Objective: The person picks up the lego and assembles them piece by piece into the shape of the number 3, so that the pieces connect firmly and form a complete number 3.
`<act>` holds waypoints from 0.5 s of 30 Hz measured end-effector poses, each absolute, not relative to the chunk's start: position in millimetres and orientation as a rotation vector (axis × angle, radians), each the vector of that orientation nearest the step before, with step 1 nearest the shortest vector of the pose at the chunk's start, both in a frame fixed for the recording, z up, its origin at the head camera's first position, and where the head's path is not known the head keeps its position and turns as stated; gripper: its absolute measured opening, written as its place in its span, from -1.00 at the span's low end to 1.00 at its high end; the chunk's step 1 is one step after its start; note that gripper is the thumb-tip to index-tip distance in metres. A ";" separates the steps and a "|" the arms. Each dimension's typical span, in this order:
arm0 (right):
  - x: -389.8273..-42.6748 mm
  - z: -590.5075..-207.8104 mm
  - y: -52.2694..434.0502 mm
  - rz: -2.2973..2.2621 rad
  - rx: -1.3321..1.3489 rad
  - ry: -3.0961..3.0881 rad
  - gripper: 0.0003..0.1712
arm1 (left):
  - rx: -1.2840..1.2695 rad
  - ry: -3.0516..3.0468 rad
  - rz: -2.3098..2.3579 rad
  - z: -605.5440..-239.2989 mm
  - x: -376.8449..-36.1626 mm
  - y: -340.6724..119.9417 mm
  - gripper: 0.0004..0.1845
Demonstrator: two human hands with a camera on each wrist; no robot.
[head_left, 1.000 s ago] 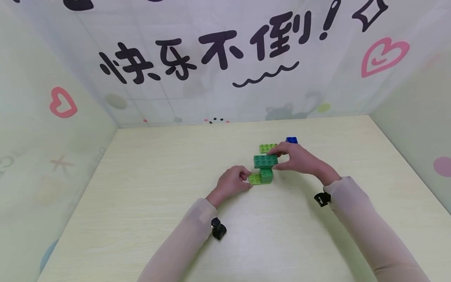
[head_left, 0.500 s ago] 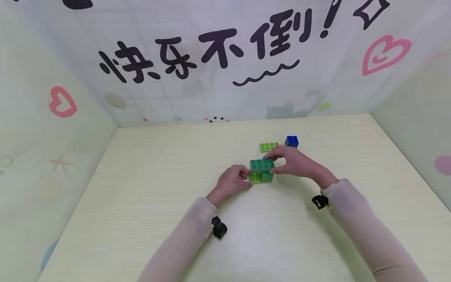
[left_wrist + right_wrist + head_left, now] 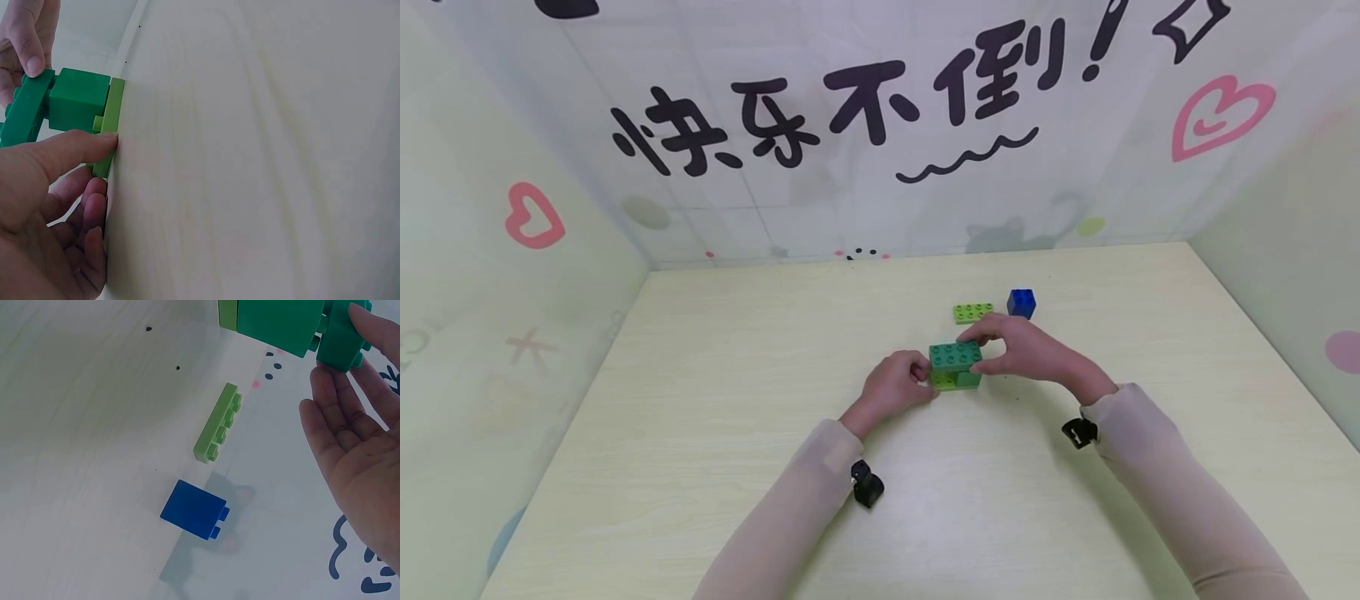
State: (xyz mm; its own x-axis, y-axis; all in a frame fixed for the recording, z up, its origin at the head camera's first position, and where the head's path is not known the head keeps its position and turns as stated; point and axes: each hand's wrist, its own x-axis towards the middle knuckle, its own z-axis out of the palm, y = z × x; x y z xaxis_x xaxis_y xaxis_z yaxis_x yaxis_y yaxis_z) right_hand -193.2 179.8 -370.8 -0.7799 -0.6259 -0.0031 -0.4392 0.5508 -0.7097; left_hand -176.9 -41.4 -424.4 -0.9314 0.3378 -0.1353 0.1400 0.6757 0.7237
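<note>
My left hand [image 3: 893, 387] pinches the left end of a light green building plate [image 3: 115, 106] that lies on the table. On the plate's right half stands a square green block [image 3: 80, 100]. My right hand [image 3: 1033, 348] grips the right end of a longer green building brick [image 3: 953, 357] between thumb and fingers. That brick lies over the block and juts left above the plate. In the left wrist view, block studs show in a narrow gap beneath the long brick. From the head view it hides part of the block and plate.
Behind the right hand lie a second light green plate [image 3: 973, 312] and a tall blue block [image 3: 1021, 303], both apart from the stack. The pale wooden table [image 3: 737, 375] meets printed walls at the back and sides.
My right hand has brought the long green brick left and slightly toward me, over the stack. My left hand has kept its place on the light green plate.
</note>
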 end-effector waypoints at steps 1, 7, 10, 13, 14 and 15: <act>-193.0 -370.7 180.0 -1.052 -0.885 2.532 -0.54 | 0.382 2.632 1.106 -424.3 -176.9 -41.3 -0.71; -192.2 -371.4 181.7 -1.053 -0.881 2.520 -0.54 | 0.377 2.633 1.103 -424.2 -177.3 -40.9 -0.70; -192.3 -372.0 182.4 -1.062 -0.883 2.514 -0.54 | 0.378 2.637 1.095 -424.3 -177.2 -40.7 -0.70; -192.8 -373.1 183.5 -1.086 -0.871 2.497 -0.53 | 0.382 2.641 1.090 -424.2 -177.1 -40.6 -0.69; -192.9 -373.5 183.9 -1.093 -0.873 2.494 -0.53 | 0.383 2.641 1.090 -424.2 -177.2 -40.5 -0.69; -192.9 -373.7 184.1 -1.097 -0.870 2.493 -0.53 | 0.384 2.640 1.091 -424.0 -177.2 -40.5 -0.69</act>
